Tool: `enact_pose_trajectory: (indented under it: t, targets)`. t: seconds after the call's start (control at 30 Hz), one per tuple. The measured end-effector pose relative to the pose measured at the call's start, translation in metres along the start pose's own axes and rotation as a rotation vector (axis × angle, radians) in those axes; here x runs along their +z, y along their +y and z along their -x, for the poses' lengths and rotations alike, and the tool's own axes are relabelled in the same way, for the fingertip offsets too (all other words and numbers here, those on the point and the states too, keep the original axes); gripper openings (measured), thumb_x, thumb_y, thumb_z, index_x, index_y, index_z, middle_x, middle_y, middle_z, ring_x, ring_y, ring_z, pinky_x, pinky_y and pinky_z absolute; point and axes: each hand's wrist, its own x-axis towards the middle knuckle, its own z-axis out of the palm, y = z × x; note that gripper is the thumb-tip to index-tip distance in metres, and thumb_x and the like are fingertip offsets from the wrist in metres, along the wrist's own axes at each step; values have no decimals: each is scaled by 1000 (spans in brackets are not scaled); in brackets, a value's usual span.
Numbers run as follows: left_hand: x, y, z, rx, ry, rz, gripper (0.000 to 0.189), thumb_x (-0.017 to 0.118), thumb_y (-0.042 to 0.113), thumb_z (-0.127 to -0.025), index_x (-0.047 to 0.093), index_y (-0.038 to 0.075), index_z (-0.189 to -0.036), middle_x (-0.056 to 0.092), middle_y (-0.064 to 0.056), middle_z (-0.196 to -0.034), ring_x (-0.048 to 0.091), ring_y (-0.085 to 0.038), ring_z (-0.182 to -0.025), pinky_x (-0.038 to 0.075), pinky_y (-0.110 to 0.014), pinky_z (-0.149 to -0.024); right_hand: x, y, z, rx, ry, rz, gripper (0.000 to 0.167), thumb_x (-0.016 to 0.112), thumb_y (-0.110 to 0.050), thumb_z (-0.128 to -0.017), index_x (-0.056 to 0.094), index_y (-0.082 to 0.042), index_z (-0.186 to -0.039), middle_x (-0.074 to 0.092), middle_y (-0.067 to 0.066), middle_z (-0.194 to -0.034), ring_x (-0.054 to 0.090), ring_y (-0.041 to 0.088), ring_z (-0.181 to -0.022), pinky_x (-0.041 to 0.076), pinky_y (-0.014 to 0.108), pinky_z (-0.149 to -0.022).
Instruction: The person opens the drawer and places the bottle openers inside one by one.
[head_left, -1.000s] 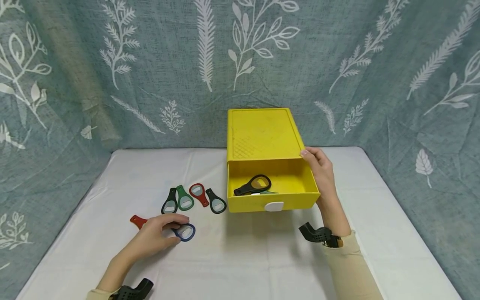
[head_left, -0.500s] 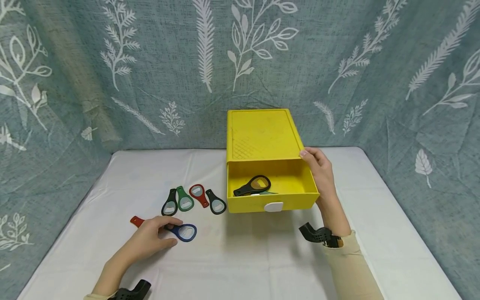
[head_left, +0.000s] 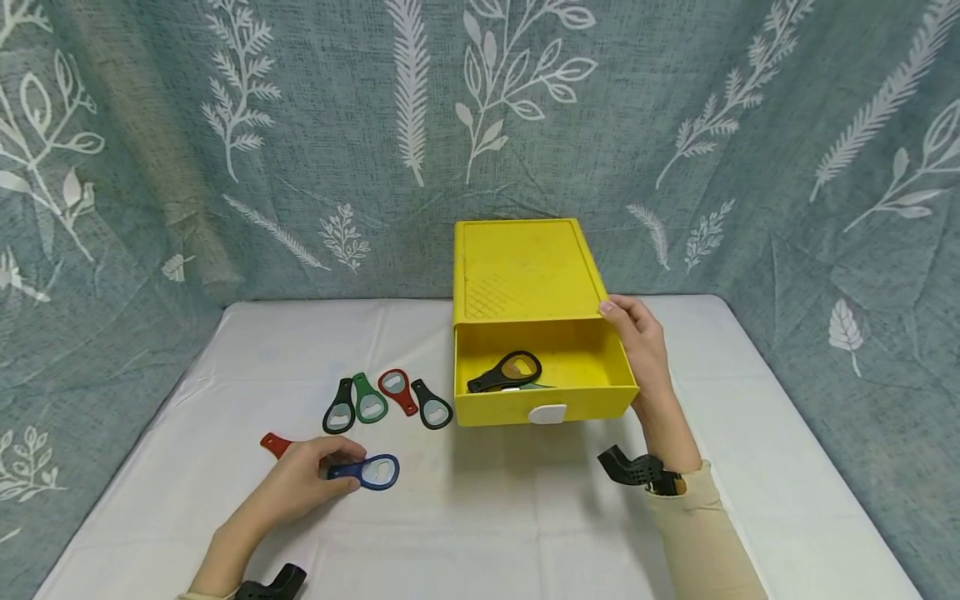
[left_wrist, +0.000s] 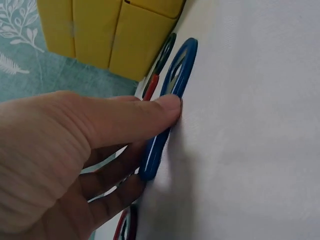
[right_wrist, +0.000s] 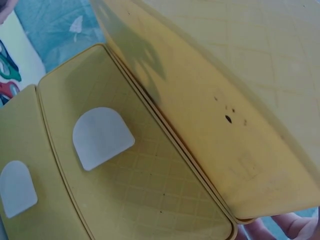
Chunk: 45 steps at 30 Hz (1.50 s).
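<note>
My left hand (head_left: 296,479) pinches the handle of a blue bottle opener (head_left: 363,472), low over the white cloth. In the left wrist view the thumb presses one face of the blue opener (left_wrist: 156,152), with fingers behind it and its ring end pointing away. My right hand (head_left: 642,346) holds the right side of a yellow drawer box (head_left: 532,275), thumb on its top front corner. The box's upper drawer (head_left: 498,408) is pulled out, and a black bottle opener (head_left: 487,380) lies in it. A red opener (head_left: 274,442) is partly hidden behind my left hand.
Left of the box lie a black opener (head_left: 345,392), a green opener (head_left: 363,384), a red opener (head_left: 409,406) and another black opener (head_left: 422,390). A patterned curtain (head_left: 315,150) hangs behind the table. The right wrist view shows two white drawer pulls (right_wrist: 102,137).
The blue opener has shifted slightly right and turned, and my left fingers have moved from near its ring onto its handle. My right hand and the box stay put.
</note>
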Motion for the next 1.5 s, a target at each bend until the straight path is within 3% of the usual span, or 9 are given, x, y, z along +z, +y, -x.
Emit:
enact_pose_trajectory:
  t: [0.17,0.43,0.83,1.0,1.5]
  targets:
    - [-2,-2,2,-8,1,-12,30,84,5,-76,72,13,-102,69,9,-95,64,-12,-89,53,-32,-80,0,1,-1,21,4,7,40,65,-36,-96,57,-9,-124,56,10,-120,55,25,-104,49,30,-84]
    - [3,-2,0,50,12,-10,23,81,6,-81,72,12,-101,68,8,-95,64,-12,-89,54,-34,-80,-1,1,0,18,4,-4,41,64,-36,-96,57,-8,-124,56,11,-120,55,26,-105,50,30,-84]
    - [11,-3,1,80,67,-52,33,79,6,-83,68,8,-115,68,2,-108,65,-14,-96,54,-33,-82,-3,4,0,3,14,-21,36,65,-35,-96,60,-10,-120,58,11,-118,57,25,-100,51,29,-80]
    - [12,-5,1,109,119,-79,34,80,6,-83,69,8,-115,67,3,-109,64,-12,-97,54,-32,-82,-2,4,-1,-7,10,-18,36,65,-36,-96,60,-10,-121,58,11,-118,57,25,-100,52,29,-80]
    - [16,-5,0,93,193,-19,26,84,14,-80,73,12,-103,71,7,-95,64,-3,-77,55,-27,-69,0,4,-1,-8,6,-19,37,65,-37,-96,59,-10,-120,57,11,-119,57,25,-103,51,30,-82]
